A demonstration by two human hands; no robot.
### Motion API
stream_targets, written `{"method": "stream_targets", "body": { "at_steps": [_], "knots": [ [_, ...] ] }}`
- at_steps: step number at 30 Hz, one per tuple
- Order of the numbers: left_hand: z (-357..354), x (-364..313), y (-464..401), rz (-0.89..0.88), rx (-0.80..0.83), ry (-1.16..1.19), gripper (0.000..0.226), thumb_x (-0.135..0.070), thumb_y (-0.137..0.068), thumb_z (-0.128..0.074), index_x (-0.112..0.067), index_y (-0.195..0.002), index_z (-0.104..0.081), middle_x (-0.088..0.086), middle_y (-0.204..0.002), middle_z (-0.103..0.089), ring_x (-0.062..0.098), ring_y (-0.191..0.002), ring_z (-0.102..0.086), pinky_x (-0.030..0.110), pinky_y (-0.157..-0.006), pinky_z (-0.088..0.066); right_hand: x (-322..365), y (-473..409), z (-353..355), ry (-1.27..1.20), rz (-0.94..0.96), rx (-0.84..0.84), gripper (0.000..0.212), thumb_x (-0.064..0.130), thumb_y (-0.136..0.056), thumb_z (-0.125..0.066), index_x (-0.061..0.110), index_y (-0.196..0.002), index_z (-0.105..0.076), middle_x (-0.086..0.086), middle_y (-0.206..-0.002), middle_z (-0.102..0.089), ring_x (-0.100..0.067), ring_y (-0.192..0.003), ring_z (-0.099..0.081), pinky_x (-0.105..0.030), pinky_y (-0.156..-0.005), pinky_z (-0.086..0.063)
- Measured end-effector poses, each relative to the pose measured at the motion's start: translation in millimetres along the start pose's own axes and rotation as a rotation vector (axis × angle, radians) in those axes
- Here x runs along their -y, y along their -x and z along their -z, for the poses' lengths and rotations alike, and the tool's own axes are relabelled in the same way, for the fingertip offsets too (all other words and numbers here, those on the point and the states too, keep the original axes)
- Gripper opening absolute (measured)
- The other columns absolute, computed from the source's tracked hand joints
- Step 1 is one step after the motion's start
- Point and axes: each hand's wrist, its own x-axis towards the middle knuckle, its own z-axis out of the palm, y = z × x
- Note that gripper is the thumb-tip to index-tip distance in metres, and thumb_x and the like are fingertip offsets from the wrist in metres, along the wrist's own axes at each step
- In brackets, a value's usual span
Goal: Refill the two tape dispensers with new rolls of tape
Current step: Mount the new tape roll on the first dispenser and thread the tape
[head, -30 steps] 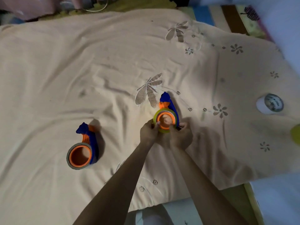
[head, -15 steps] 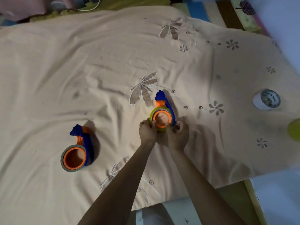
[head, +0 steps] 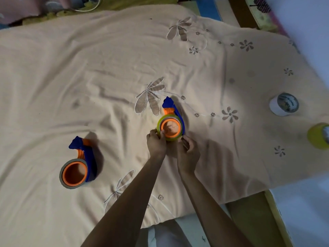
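Barely anything has shifted; both hands stay at six o'clock of the dispenser (head: 173,111); left hand (head: 156,144) fingers pinch its yellow roll (head: 160,124), right hand (head: 188,152) grips the frame; a jerk could skew the roll.

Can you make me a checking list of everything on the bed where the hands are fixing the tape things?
Surface: peach flowered bedsheet, wrinkled.
Job's things: middle dispenser carries a yellow-green roll; left dispenser carries a grey roll, lying alone; white roll and yellow roll loose at the right edge.
Clutter: nothing seen.
Grippers: left hand and right hand both grip the middle dispenser's roll.
Cables: white cord past the far edge.
Surroundings: striped mat beyond the sheet.
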Motion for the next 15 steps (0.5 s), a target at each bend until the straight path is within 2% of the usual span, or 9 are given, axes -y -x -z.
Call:
{"method": "stream_targets", "body": {
  "at_steps": [3, 8, 10, 13, 15],
  "knots": [
    [0.4, 0.0, 2.2, 0.010, 0.020, 0.017, 0.041, -0.036, -0.095, -0.051, 0.000, -0.114, -0.056, 0.021, -0.111, -0.060, 0.035, -0.103, -0.057, 0.041, -0.090, -0.048, 0.2, 2.5, 1.0, -0.033, -0.010, 0.010, 0.022, 0.012, -0.087, -0.065, 0.008, -0.109, -0.069, -0.005, -0.107, -0.070, -0.009, -0.092, -0.065, -0.002, -0.075, -0.046],
    [6.8, 1.0, 8.4, 0.048, 0.053, 0.039, 0.041, -0.039, -0.093, -0.053, -0.001, -0.111, -0.055, 0.018, -0.108, -0.063, 0.033, -0.101, -0.059, 0.044, -0.089, -0.050, 2.7, 6.8, 4.4, -0.023, 0.000, 0.010, 0.019, 0.011, -0.088, -0.064, 0.007, -0.106, -0.070, -0.003, -0.101, -0.070, -0.007, -0.088, -0.064, 0.000, -0.072, -0.044],
    [8.5, 7.4, 9.3, 0.051, 0.066, 0.069, 0.043, -0.042, -0.090, -0.055, -0.003, -0.108, -0.055, 0.018, -0.106, -0.064, 0.033, -0.097, -0.062, 0.047, -0.086, -0.053, 4.1, 8.5, 6.1, -0.023, -0.014, 0.016, 0.018, 0.010, -0.088, -0.064, 0.006, -0.104, -0.071, -0.001, -0.098, -0.069, -0.006, -0.086, -0.062, 0.002, -0.070, -0.041],
    [9.2, 26.4, 4.5, 0.079, 0.074, 0.175, 0.058, -0.055, -0.077, -0.055, -0.006, -0.107, -0.053, 0.017, -0.104, -0.064, 0.034, -0.087, -0.068, 0.049, -0.078, -0.057, 6.5, 12.4, 5.1, 0.019, -0.034, 0.006, 0.017, 0.010, -0.086, -0.064, 0.006, -0.100, -0.073, -0.002, -0.096, -0.071, -0.001, -0.081, -0.059, 0.004, -0.070, -0.038],
    [21.6, 20.6, 13.8, 0.096, 0.083, 0.218, 0.059, -0.052, -0.077, -0.055, -0.003, -0.110, -0.051, 0.014, -0.100, -0.062, 0.036, -0.083, -0.070, 0.049, -0.076, -0.058, 8.8, 17.6, 2.9, 0.028, -0.028, 0.001, 0.016, 0.009, -0.084, -0.064, 0.006, -0.097, -0.073, -0.003, -0.094, -0.072, -0.001, -0.079, -0.059, 0.004, -0.069, -0.038]
  ]
}}
